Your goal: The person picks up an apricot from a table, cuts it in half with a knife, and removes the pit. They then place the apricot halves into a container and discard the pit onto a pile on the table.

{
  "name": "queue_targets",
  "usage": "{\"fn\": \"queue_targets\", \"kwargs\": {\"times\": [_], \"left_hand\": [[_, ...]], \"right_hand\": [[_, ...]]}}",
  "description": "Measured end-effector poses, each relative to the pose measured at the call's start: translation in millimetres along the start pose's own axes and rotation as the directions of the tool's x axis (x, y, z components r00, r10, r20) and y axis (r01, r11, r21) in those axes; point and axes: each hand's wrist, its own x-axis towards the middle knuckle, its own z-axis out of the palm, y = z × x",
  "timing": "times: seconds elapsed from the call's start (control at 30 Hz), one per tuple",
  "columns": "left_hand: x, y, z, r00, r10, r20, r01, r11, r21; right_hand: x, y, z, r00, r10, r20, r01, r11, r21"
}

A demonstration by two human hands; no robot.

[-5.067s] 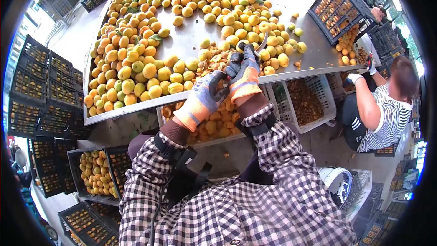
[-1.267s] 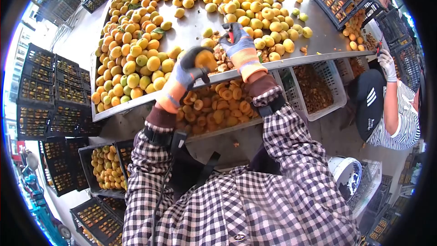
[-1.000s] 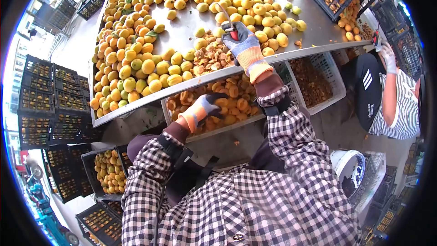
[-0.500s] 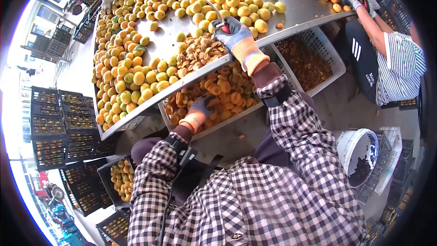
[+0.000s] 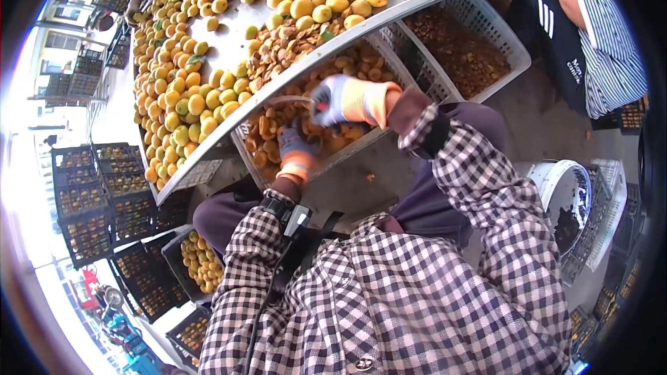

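My right hand, in a grey and orange glove, is closed on a curved knife. Its thin blade points left, above the crate under the table edge. Just below and left of it, my left hand, also gloved, is over the crate of apricot halves. Motion blurs its fingers, and I cannot tell whether they hold a fruit. Whole apricots cover much of the metal table. A heap of brownish cut pieces lies near the table's front edge.
A second crate of dark pieces stands to the right. Beyond it sits another person in a striped shirt. A white bucket is at lower right. Stacked black crates of fruit stand on the left, with an apricot crate by my knee.
My right hand has come down and left with the knife, from over the tabletop fruit to above the crate. My left hand has shifted slightly up within the crate area. The view has tilted down.
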Motion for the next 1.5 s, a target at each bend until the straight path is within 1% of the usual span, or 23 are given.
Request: {"fn": "queue_targets", "kwargs": {"times": [0.07,0.1,0.2,0.3,0.4,0.47,0.5,0.53,0.6,0.63,0.8,0.83,0.9,0.97,1.0,1.1,1.13,1.2,1.23,1.27,1.33,1.43,1.5], "left_hand": [[-6,-25,9,0.935,-0.354,-0.004,0.346,0.916,-0.2],[-7,-40,13,0.93,-0.363,0.062,0.367,0.904,-0.221],[1,-97,61,0.864,-0.37,0.341,0.493,0.758,-0.427],[1,-94,72,0.942,-0.285,0.176,0.325,0.906,-0.271],[9,-87,85,0.951,-0.176,0.256,0.223,0.96,-0.169],[19,-85,107,0.586,-0.62,0.522,0.767,0.216,-0.604],[22,-111,135,0.593,-0.565,0.574,0.715,0.041,-0.698],[20,-92,114,0.592,-0.565,0.574,0.719,0.048,-0.694],[11,-56,80,0.42,-0.506,0.753,0.632,-0.432,-0.643],[7,-33,62,0.409,-0.529,0.744,0.616,-0.441,-0.653],[1,-5,34,0.505,-0.551,0.664,0.548,-0.39,-0.74],[-8,-6,35,0.76,-0.509,0.405,0.534,0.133,-0.835],[-10,-4,32,0.941,-0.284,0.183,0.325,0.614,-0.719],[1,17,11,0.644,-0.341,0.685,0.532,-0.445,-0.721],[-1,21,15,0.645,-0.335,0.687,0.536,-0.443,-0.719],[-4,26,28,0.79,-0.4,0.465,0.422,-0.195,-0.885],[-5,17,27,0.942,-0.252,0.222,0.31,0.397,-0.864],[12,12,28,0.997,0.043,0.066,0.0,0.832,-0.555],[23,22,20,0.901,-0.263,0.344,0.415,0.299,-0.859],[30,33,12,0.66,-0.296,0.691,0.565,-0.411,-0.715],[39,59,-9,0.672,-0.372,0.641,0.537,-0.353,-0.767],[63,65,1,0.891,-0.225,0.394,0.419,0.074,-0.905],[85,92,-27,0.702,-0.342,0.624,0.53,-0.334,-0.779]], "right_hand": [[8,31,23,0.949,0.315,0.021,-0.301,0.922,-0.243],[21,65,37,0.954,0.298,-0.017,-0.266,0.823,-0.502],[30,93,38,0.85,0.467,-0.243,-0.525,0.714,-0.464],[38,108,37,0.8,0.47,-0.373,-0.592,0.72,-0.362],[68,160,43,0.813,0.37,-0.45,-0.549,0.747,-0.376],[80,193,48,0.797,0.418,-0.437,-0.559,0.783,-0.272],[107,254,56,0.951,0.299,-0.077,-0.181,0.34,-0.923],[94,223,52,0.951,0.3,-0.079,-0.185,0.346,-0.92],[68,167,47,0.82,0.436,-0.371,-0.559,0.751,-0.352],[85,203,48,0.891,0.438,-0.121,-0.363,0.526,-0.769],[71,168,60,0.837,0.442,-0.324,-0.538,0.774,-0.334],[72,162,57,0.825,0.471,-0.311,-0.559,0.758,-0.336],[68,155,58,0.775,0.514,-0.369,-0.611,0.759,-0.226],[76,171,57,0.835,0.485,-0.258,-0.549,0.737,-0.393],[78,175,55,0.883,0.448,-0.139,-0.446,0.71,-0.545],[79,187,53,0.887,0.438,-0.143,-0.453,0.768,-0.452],[76,188,53,0.875,0.457,-0.162,-0.484,0.812,-0.325],[73,189,48,0.858,0.485,-0.169,-0.498,0.866,-0.047],[71,191,49,0.859,0.49,-0.149,-0.483,0.871,0.084],[68,193,51,0.86,0.493,-0.132,-0.459,0.86,0.221],[61,193,55,0.867,0.482,-0.124,-0.382,0.805,0.453],[55,191,62,0.868,0.472,-0.155,-0.235,0.664,0.71],[59,187,62,0.868,0.461,-0.183,-0.137,0.577,0.805]]}}
